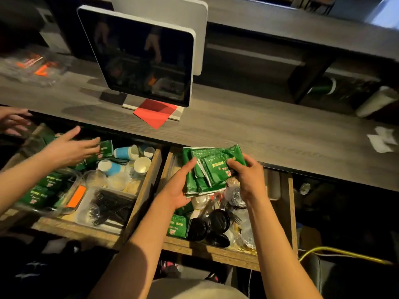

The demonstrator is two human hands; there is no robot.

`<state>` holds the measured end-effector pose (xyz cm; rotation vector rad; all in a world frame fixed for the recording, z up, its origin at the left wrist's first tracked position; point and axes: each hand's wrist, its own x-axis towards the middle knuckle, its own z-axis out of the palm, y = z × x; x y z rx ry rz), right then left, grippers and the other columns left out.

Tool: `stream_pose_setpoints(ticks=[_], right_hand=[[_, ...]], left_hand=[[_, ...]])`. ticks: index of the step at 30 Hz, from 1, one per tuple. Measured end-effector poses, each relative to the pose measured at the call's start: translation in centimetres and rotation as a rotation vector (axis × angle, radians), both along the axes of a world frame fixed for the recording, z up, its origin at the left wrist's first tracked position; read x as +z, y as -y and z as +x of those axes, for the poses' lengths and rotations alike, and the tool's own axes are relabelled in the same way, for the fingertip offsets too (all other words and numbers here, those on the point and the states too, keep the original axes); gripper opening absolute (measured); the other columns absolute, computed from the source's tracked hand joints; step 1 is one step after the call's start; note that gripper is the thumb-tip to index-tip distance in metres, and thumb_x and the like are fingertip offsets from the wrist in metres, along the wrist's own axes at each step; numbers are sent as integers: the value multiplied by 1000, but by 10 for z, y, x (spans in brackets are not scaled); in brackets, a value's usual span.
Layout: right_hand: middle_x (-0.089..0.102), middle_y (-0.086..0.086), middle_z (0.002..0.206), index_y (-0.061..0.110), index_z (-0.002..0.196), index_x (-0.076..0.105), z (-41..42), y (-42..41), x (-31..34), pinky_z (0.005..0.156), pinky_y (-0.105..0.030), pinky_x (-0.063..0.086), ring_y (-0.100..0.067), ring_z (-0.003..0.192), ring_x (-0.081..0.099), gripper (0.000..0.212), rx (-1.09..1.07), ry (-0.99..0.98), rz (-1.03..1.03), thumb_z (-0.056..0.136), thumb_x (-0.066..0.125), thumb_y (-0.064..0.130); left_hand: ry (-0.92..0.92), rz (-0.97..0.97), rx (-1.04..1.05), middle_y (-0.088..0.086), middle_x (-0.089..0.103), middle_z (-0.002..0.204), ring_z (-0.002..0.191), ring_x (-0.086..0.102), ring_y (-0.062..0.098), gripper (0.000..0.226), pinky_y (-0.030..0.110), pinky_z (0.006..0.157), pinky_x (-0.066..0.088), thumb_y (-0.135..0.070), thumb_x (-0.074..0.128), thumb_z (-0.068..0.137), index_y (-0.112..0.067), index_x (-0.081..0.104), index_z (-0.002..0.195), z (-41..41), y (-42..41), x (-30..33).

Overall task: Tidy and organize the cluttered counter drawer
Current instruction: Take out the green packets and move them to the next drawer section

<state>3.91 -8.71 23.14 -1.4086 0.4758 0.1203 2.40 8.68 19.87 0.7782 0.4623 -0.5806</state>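
Note:
Over the open right drawer (292, 212), both my hands hold a stack of green packets (212, 167). My left hand (179, 188) cups the stack's left side, thumb on top. My right hand (248, 178) grips its right end with curled fingers. Beneath lie more green packets (178, 226), black cup lids (216, 225) and clear plastic items. The open left drawer (140, 201) contains paper cups (124, 152), a clear tub of black forks (103, 209) and a clear box of green packets (45, 190).
Another person's hand (71, 145) reaches over the left drawer, with a second hand (13, 121) at the left edge. On the grey counter (259, 130) stands a screen (140, 57) with red paper (155, 113) at its base. A yellow cable (345, 253) runs at lower right.

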Motion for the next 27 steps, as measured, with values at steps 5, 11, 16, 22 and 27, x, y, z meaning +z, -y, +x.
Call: stream_pose_setpoints(ticks=[5, 11, 16, 22, 27], right_hand=[[72, -11, 100, 10, 116, 63, -5, -11, -18, 71, -37, 58, -18, 77, 70, 26, -22, -141, 124, 91, 67, 11], [74, -17, 99, 0, 115, 64, -6, -24, -23, 74, -40, 60, -28, 83, 72, 27, -215, -168, 291, 90, 69, 7], [71, -23, 110, -2, 122, 61, -3, -28, -27, 88, -53, 56, -34, 91, 71, 37, -359, -146, 423, 88, 70, 9], [71, -13, 117, 6, 129, 61, -1, -2, -14, 82, -44, 60, -26, 101, 71, 41, -349, -105, 624, 90, 68, 17], [74, -12, 100, 8, 115, 63, -1, 19, 6, 83, -46, 60, -25, 86, 72, 23, -144, 13, 428, 92, 61, 8]], left_hand=[[45, 37, -52, 22, 69, 116, 102, 69, 34, 43, 45, 89, 56, -31, 63, 81, -7, 64, 118, -4, 7, 1], [104, 38, -55, 22, 70, 111, 96, 71, 34, 37, 45, 82, 60, -14, 70, 81, -5, 63, 116, -8, 9, -3], [172, 48, -39, 23, 71, 106, 93, 71, 35, 39, 46, 78, 60, 0, 70, 72, -2, 67, 110, -10, 12, -7], [120, 33, 24, 23, 70, 94, 83, 72, 35, 24, 45, 69, 62, 1, 64, 67, 0, 74, 89, -7, 4, -7], [120, 10, 13, 20, 72, 93, 84, 73, 32, 29, 39, 67, 61, 3, 65, 73, -1, 67, 102, -6, -5, -10]])
